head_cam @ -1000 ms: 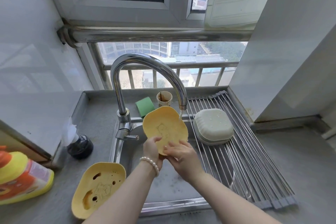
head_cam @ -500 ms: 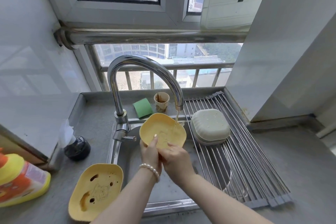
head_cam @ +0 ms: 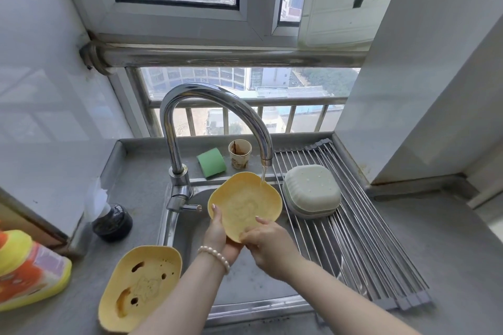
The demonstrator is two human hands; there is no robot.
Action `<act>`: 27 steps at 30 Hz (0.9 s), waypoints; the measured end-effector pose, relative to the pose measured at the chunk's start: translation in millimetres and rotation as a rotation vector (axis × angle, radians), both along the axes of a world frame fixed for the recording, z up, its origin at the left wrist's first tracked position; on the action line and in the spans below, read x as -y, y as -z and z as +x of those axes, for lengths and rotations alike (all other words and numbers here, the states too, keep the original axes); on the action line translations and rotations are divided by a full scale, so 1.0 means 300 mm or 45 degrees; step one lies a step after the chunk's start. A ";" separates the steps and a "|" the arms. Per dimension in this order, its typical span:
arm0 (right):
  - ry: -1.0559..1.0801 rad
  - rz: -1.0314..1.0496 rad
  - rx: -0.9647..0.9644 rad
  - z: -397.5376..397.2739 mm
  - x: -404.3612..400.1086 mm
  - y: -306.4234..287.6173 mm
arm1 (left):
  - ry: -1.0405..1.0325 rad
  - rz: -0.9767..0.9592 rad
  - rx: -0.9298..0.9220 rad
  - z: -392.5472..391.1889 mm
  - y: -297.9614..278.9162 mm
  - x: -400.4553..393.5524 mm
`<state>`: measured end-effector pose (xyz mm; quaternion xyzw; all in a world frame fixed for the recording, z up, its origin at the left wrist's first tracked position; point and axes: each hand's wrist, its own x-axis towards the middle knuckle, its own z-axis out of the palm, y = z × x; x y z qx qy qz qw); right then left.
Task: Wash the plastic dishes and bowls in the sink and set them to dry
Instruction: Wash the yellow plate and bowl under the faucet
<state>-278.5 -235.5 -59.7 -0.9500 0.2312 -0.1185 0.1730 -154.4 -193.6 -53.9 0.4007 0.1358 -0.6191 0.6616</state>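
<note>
A yellow plastic dish (head_cam: 245,204) is held nearly level over the sink (head_cam: 187,228), and a thin stream from the faucet (head_cam: 217,100) lands on its far right rim. My left hand (head_cam: 217,231) grips its near left edge, thumb on the rim. My right hand (head_cam: 269,242) holds the near right edge, fingers curled onto the inside. A second yellow dish (head_cam: 141,285) with brown stains lies on the counter left of the sink. A pale green bowl (head_cam: 311,190) sits upside down on the drying rack (head_cam: 362,253).
A green sponge (head_cam: 211,162) and a stained paper cup (head_cam: 239,153) stand behind the sink. A dark round jar (head_cam: 112,223) and a yellow-orange detergent bottle (head_cam: 30,269) are on the left counter. A white wall block rises to the right of the rack.
The dish has tipped from upright to nearly level, its inside now facing up under the water. Both hands stayed on its near edge.
</note>
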 end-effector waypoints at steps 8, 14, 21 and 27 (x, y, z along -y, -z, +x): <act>0.431 -0.094 -0.912 0.042 0.059 -0.098 | 0.091 0.039 -0.003 -0.047 0.037 0.032; 0.464 0.090 -0.974 0.112 0.093 -0.071 | 0.110 -0.018 0.015 -0.025 0.036 0.045; 0.266 0.157 -0.741 0.160 0.100 -0.065 | 0.174 -0.033 0.032 -0.015 0.026 0.033; 0.045 0.414 -0.592 0.170 0.082 -0.045 | -0.013 -0.118 -0.035 -0.013 0.021 0.060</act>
